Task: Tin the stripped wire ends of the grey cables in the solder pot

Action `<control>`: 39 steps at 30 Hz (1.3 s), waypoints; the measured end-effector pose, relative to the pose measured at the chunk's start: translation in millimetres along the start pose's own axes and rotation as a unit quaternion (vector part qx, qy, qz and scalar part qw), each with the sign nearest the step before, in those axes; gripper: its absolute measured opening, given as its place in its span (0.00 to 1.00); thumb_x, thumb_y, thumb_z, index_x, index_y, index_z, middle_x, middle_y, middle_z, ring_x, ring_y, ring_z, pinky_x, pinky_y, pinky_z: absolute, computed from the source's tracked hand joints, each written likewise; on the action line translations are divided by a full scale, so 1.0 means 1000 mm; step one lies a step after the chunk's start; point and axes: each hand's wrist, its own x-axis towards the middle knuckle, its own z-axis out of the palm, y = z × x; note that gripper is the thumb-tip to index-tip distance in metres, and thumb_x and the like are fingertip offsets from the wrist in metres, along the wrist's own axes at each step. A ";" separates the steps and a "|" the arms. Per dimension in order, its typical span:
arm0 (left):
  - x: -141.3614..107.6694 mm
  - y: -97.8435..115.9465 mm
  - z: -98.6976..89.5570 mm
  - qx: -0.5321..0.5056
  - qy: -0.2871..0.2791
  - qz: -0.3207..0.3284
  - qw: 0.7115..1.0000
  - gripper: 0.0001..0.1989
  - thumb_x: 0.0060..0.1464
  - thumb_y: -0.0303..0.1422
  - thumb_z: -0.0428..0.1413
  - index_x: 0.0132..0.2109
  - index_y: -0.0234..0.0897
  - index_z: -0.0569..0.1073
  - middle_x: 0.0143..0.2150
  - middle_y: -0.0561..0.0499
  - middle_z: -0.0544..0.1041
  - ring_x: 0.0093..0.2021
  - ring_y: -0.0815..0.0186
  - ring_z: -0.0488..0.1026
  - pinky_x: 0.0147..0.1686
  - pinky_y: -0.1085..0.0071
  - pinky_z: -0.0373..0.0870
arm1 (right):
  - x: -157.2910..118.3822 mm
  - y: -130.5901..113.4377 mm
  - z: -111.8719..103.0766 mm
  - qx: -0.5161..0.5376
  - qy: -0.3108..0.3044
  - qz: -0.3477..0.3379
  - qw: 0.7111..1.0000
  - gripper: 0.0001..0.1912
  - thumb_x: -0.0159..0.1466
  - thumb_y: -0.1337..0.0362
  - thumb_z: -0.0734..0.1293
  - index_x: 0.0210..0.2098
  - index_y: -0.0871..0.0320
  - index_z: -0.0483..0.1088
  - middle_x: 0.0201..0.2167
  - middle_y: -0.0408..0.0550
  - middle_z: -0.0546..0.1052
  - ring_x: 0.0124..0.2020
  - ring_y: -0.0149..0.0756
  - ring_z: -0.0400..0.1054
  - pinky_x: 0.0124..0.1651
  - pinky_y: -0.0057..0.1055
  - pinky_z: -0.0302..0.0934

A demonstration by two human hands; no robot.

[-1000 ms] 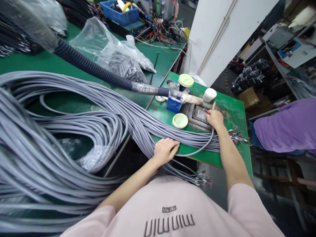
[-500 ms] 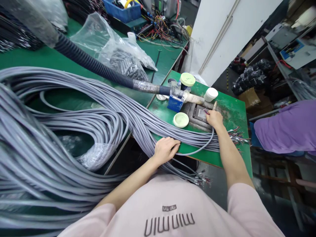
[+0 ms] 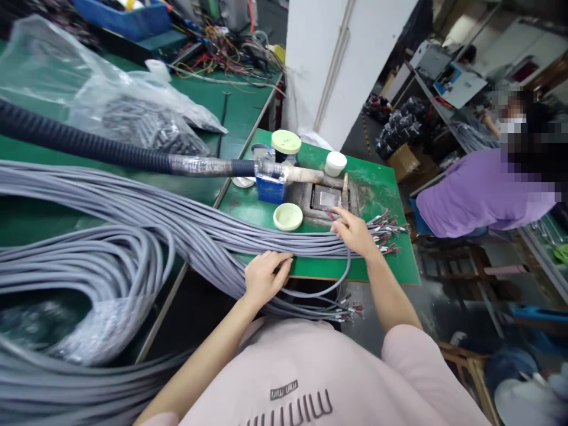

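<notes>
Green benchtop (image 3: 381, 180) is supporting cable bundle (image 3: 306, 243) | my right hand (image 3: 354, 232) is pinching one grey cable (image 3: 348, 263) just beside solder pot (image 3: 329, 199) | left hand (image 3: 267, 275) resting at bundle's near edge, grip unclear | close pinching is probably steadying wire tips (image 3: 331, 215)

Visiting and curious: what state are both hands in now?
Left hand: on the cable bundle; grip unclear.
Right hand: closed, holding one grey cable.

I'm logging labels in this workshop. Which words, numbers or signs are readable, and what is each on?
"miu miu", probably, seen upside down: small patch on the pink T-shirt.
Large lettering on the same shirt: stylised, cut off, not surely readable.
Marks on the pale green jar lid: too small to read.
White tags among the wire ends: any print too small.
</notes>
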 end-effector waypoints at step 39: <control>0.009 0.079 -0.028 -0.434 -0.036 -0.235 0.869 0.20 0.54 0.43 0.61 0.21 0.34 0.74 0.24 0.49 0.76 0.32 0.67 0.76 0.32 0.74 0.69 | -0.115 -0.057 0.063 0.119 -0.081 -0.039 0.989 0.17 0.68 0.64 0.61 0.23 0.58 0.70 0.16 0.38 0.70 0.19 0.23 0.63 0.29 0.23 0.57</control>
